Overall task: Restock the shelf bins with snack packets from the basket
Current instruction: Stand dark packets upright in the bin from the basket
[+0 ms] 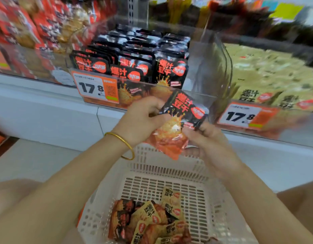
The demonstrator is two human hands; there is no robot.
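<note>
Two bins lie far: the black bin [129, 95] left suits this packet, the yellow bin [292, 118] right does not. Basket [169, 166] near holds more. Left hand [143, 118] and right hand [212, 143] pinch the packet [185, 110]; lift it over the clear front wall, which stands in the way.
</note>
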